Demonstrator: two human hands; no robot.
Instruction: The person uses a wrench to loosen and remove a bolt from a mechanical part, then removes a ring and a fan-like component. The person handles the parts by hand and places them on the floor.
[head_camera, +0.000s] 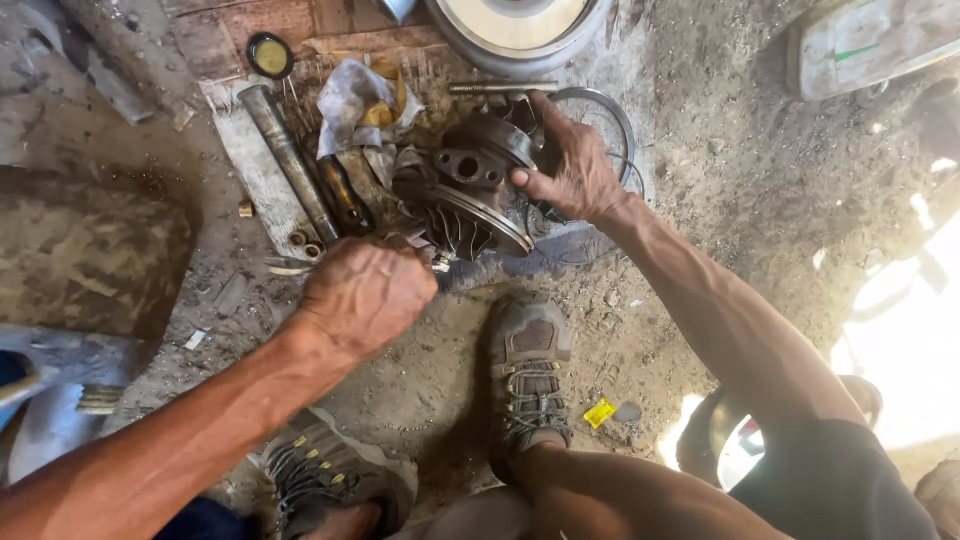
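Two hands on the turbocharger core (470, 190): right hand (575, 175) open against it, left hand (365, 290) fisted around a tool.

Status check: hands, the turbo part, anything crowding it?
Right hand steadying turbocharger core. Left hand fisted on a tool at its finned wheel. Rags and metal pipe crowd the left side.

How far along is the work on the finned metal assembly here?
Done: nothing visibly removed. In hand: right hand steadies the finned metal assembly on the dirt; left hand is closed on a tool at its lower edge. Left: the assembly remains in one piece.
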